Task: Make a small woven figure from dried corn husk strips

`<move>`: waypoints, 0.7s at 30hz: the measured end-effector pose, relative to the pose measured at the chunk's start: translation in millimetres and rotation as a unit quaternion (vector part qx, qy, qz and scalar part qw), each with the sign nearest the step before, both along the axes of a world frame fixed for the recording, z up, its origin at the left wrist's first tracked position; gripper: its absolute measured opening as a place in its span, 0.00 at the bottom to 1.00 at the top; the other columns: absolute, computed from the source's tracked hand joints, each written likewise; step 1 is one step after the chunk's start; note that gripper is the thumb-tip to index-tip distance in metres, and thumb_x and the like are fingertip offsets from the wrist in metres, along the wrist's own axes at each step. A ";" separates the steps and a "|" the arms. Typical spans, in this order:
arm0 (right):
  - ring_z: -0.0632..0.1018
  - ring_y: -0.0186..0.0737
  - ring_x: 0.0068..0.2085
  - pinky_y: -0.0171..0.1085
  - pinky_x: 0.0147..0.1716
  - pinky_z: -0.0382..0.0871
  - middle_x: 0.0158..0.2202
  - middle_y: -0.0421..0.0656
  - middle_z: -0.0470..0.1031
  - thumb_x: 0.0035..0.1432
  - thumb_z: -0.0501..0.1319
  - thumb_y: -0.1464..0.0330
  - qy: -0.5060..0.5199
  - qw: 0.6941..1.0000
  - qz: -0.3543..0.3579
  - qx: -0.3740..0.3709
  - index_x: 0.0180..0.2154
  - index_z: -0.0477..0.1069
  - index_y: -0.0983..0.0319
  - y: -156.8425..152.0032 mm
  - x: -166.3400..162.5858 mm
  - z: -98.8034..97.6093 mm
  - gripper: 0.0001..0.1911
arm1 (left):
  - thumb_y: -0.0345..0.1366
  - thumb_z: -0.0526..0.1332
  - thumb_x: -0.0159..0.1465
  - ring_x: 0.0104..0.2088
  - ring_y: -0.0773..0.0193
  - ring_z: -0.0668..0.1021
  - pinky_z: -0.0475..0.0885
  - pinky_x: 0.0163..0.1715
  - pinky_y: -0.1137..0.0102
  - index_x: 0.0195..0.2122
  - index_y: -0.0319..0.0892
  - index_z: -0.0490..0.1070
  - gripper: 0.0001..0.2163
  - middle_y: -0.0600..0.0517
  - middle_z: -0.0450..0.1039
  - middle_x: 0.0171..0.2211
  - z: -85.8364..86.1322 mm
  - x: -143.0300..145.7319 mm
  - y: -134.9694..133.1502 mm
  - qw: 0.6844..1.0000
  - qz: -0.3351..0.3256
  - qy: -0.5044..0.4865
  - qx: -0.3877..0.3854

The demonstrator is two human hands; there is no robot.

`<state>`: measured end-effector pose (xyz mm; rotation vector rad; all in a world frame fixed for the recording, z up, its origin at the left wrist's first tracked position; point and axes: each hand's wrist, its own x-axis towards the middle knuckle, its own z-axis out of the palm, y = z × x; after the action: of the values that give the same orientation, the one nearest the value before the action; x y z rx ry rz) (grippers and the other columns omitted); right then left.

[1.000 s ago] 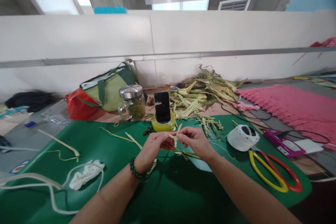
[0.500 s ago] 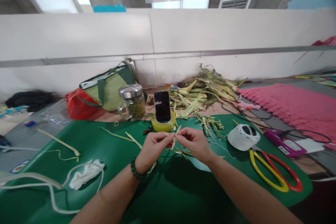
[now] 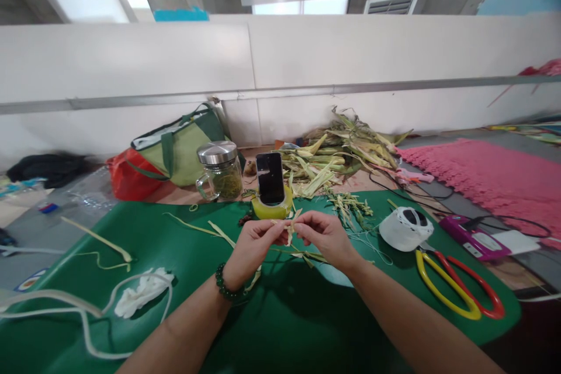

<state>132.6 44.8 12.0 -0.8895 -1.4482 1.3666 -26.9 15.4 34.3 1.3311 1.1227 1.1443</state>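
My left hand (image 3: pixel 252 246) and my right hand (image 3: pixel 324 235) meet above the green mat (image 3: pixel 184 280), fingertips pinched together on a small piece of pale corn-husk strips (image 3: pixel 291 228). More husk strips trail down from the piece onto the mat under my hands. A dark bead bracelet (image 3: pixel 225 289) sits on my left wrist. Just beyond my hands a black phone (image 3: pixel 270 177) stands upright in a roll of yellow tape (image 3: pixel 272 210).
A heap of corn husks (image 3: pixel 342 155) lies behind the mat. A lidded glass jar (image 3: pixel 220 169) and a green bag (image 3: pixel 175 146) stand at the back left. White tape roll (image 3: pixel 405 229), red-and-yellow scissors (image 3: pixel 456 286), a pink mat (image 3: pixel 491 178) are on the right. White cord (image 3: pixel 87 315) lies left.
My hands stay pinched on the husk piece, with only slight finger shifts. The view has moved a little.
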 end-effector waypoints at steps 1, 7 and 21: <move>0.67 0.29 0.21 0.31 0.21 0.65 0.21 0.39 0.71 0.46 0.66 0.59 0.000 1.000 0.001 0.001 0.27 0.73 0.63 -0.1 0.2 0.1 0.13 | 0.46 0.62 0.55 0.26 0.64 0.74 0.71 0.30 0.71 0.23 0.37 0.76 0.16 0.50 0.75 0.22 0.2 -0.2 0.0 1.000 0.001 0.002 0.000; 0.67 0.29 0.21 0.31 0.20 0.65 0.21 0.39 0.71 0.47 0.65 0.60 -0.004 1.000 0.000 0.008 0.27 0.74 0.63 -0.9 0.9 0.9 0.12 | 0.46 0.62 0.56 0.27 0.63 0.75 0.71 0.31 0.70 0.24 0.37 0.77 0.15 0.49 0.75 0.22 -0.8 -1.8 1.3 1.000 -0.001 0.005 0.000; 0.67 0.29 0.21 0.31 0.20 0.65 0.22 0.39 0.71 0.47 0.65 0.60 -0.018 0.999 -0.004 0.027 0.27 0.74 0.63 -0.7 0.8 0.9 0.12 | 0.45 0.61 0.57 0.27 0.63 0.75 0.72 0.32 0.69 0.23 0.37 0.76 0.16 0.48 0.76 0.24 -3.2 -4.0 2.0 1.000 -0.008 -0.011 -0.006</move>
<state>133.4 44.1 13.0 -0.8881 -1.5013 1.3049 -30.9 17.4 31.1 1.3130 1.0992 1.1365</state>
